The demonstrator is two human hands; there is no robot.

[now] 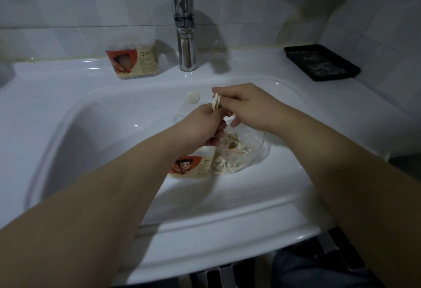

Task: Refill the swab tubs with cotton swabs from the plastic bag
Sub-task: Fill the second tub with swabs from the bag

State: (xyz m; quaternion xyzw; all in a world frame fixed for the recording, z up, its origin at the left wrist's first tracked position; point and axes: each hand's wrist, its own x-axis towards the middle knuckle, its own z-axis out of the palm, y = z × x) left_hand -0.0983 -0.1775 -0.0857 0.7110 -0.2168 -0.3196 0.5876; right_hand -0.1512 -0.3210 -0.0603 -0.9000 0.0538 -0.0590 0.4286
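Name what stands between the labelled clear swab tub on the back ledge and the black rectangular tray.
The upright chrome tap, in the head view.

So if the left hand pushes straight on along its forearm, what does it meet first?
Probably the right hand, which pinches the bundle of white-tipped cotton swabs that the left hand grips.

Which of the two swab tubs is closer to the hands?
The front tub, in the sink, just below the left hand, beside the bag; the other tub stands back by the faucet.
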